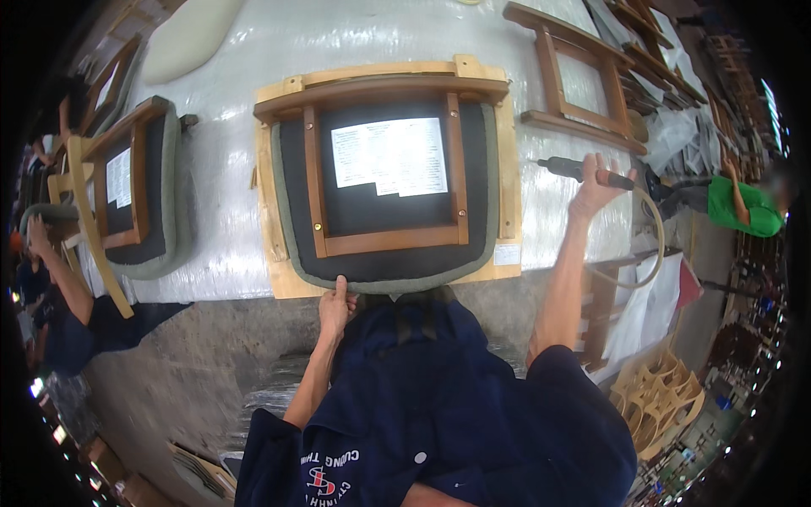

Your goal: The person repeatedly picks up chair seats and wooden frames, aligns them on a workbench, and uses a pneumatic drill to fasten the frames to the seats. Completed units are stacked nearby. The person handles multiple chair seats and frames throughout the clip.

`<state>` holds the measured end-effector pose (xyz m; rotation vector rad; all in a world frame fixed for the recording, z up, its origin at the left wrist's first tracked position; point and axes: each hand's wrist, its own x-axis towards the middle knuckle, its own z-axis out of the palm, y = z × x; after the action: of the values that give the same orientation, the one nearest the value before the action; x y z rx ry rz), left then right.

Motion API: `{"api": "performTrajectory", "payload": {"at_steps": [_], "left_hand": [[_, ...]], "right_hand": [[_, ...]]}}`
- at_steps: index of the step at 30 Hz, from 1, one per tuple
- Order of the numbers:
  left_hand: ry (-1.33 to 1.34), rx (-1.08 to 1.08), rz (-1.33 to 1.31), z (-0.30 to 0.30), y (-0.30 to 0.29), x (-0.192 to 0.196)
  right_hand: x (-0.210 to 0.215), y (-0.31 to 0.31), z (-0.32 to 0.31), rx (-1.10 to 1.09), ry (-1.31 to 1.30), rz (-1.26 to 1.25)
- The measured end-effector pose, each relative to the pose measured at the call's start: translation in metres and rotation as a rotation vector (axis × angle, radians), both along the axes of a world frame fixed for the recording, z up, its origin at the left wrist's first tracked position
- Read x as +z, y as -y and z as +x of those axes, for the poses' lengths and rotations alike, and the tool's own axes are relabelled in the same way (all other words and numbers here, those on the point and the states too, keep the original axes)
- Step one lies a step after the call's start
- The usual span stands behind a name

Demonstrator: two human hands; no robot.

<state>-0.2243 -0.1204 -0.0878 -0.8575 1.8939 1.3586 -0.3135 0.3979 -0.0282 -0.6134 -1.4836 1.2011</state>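
Observation:
An upside-down chair seat with grey-green upholstery and a black underside lies in front of me. A brown wooden frame rests on that underside, with screws at its side rails and white printed sheets inside it. Beneath the seat is a light wooden jig. My left hand grips the seat's near edge, thumb on top and the other fingers mostly hidden. To the right, over the table, my right hand is closed round a dark air screwdriver, its tip pointing left.
A pale hose loops from the screwdriver. Plastic film covers the table. Brown wooden frames lie at the far right. At left, a co-worker's hand is at another upturned seat. A person in green stands at right.

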Motion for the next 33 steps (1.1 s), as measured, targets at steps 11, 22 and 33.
{"api": "performTrajectory", "payload": {"at_steps": [11, 22, 33], "left_hand": [[0.059, -0.153, -0.113, -0.003, -0.001, 0.013], [-0.882, -0.719, -0.472, -0.042, -0.059, 0.096], [-1.177, -0.864, -0.406, -0.084, -0.072, 0.028]], "right_hand": [[-0.065, -0.002, -0.07, -0.108, 0.318, -0.104], [0.049, 0.104, -0.098, 0.449, 0.119, -0.059], [0.049, 0.144, -0.132, 0.434, 0.142, 0.046]]}}
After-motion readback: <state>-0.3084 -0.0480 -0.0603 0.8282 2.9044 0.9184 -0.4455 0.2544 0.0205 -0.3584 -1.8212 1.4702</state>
